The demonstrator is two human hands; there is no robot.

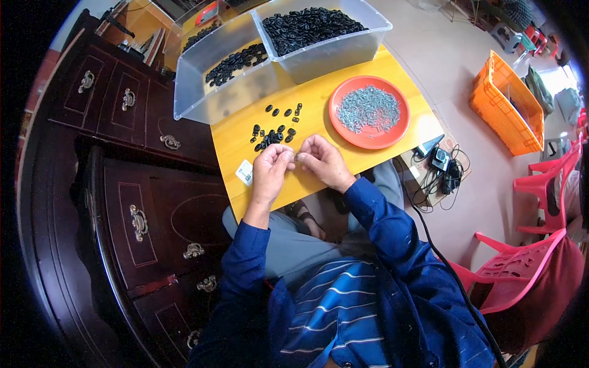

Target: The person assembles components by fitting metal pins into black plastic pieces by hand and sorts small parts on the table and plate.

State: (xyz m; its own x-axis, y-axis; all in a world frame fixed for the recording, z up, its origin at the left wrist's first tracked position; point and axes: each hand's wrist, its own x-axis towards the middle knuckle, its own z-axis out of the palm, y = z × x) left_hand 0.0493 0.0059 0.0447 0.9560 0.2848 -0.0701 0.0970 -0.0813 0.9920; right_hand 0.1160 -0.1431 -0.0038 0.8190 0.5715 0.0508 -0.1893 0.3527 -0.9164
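Note:
My left hand point(270, 173) and my right hand point(327, 164) meet over the near part of a yellow table point(257, 197). Thumb and fingers of both are pinched together around something small and dark, too small to make out. Just beyond my left fingers lies a loose heap of small black oval plastic pieces point(270, 140), with several smaller black pieces among them. A few more black pieces point(288, 113) are scattered farther up. To the right of my right hand, an orange-red round plate point(370, 143) holds a pile of small silvery screws point(368, 105).
Two translucent plastic bins stand at the table's far side: the left bin point(196, 98) holds some black pieces, the right bin point(331, 64) many. A white card point(244, 172) lies by my left wrist. Dark drawers point(165, 214) flank the left; an orange crate point(497, 116) and pink chairs point(515, 270) stand right.

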